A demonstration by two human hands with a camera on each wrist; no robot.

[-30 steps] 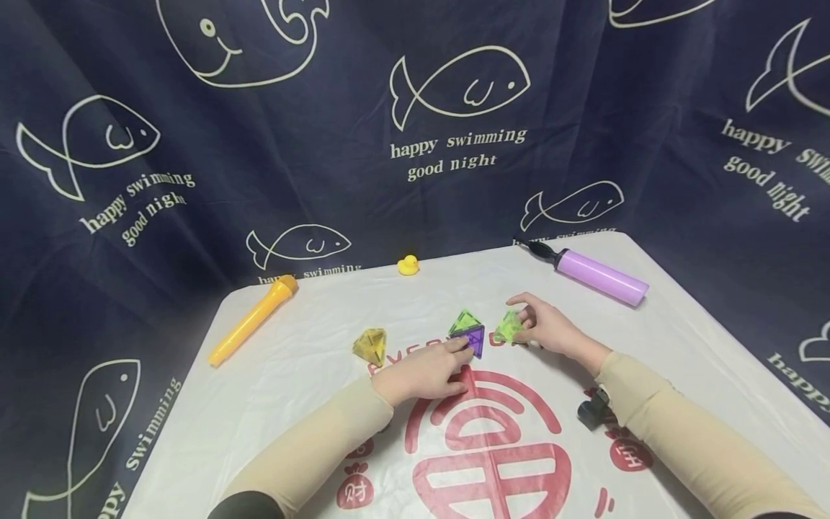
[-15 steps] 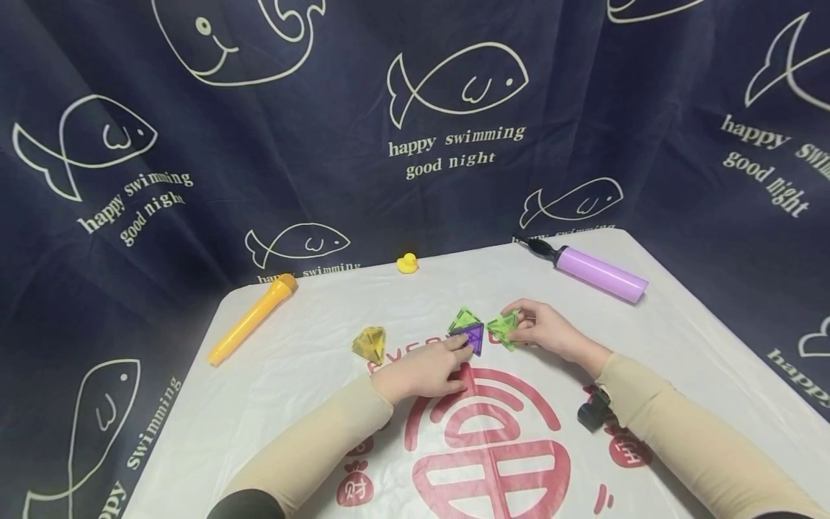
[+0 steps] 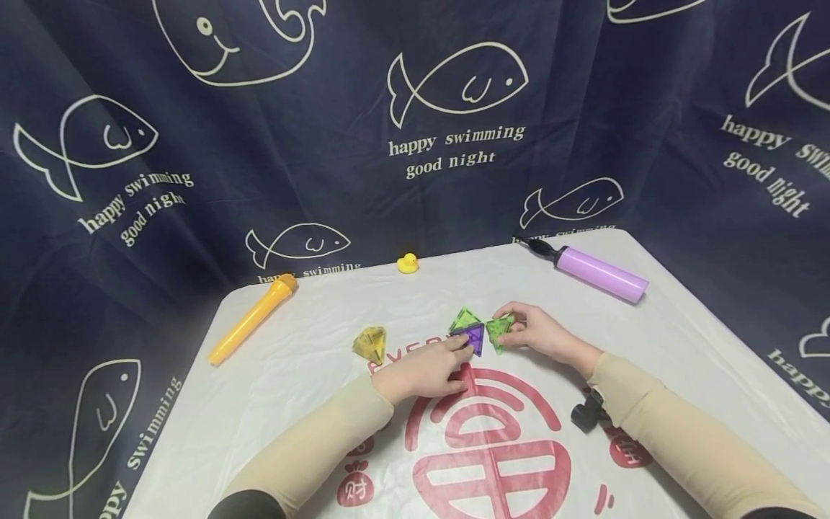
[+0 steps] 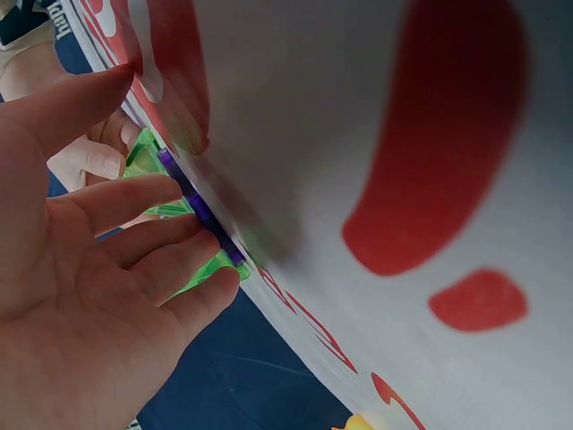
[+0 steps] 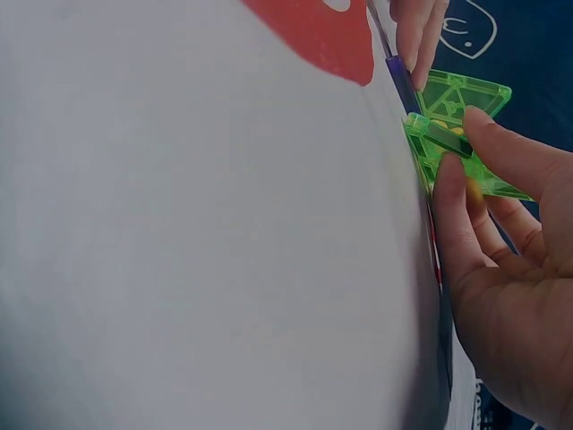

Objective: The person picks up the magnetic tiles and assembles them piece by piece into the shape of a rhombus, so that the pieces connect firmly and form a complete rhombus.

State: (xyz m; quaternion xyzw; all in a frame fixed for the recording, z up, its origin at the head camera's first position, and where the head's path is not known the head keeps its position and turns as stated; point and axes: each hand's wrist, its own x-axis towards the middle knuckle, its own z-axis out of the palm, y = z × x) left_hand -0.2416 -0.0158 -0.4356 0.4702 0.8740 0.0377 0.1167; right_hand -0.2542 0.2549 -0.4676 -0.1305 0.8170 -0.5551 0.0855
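Near the table's middle, a purple triangular magnetic tile (image 3: 477,337) lies against a green triangular tile (image 3: 465,317). The fingertips of my left hand (image 3: 421,371) rest on the purple tile; in the left wrist view the fingers (image 4: 183,262) are extended, not wrapped round it. My right hand (image 3: 541,333) pinches a clear green piece of triangular tiles (image 3: 498,334) just right of the purple one. In the right wrist view, thumb and fingers grip this green piece (image 5: 488,179) close beside the purple tile (image 5: 402,82). Whether the two touch, I cannot tell.
A yellow faceted tile piece (image 3: 371,344) stands left of my left hand. Farther out are a yellow toy microphone (image 3: 253,321), a rubber duck (image 3: 407,264) at the back edge, and a purple hand pump (image 3: 601,274) at back right. A dark fish-print curtain (image 3: 363,166) hangs behind.
My right hand has moved left with the green piece, bringing it up beside the purple tile and turning it on the way. The left hand has stayed in place.
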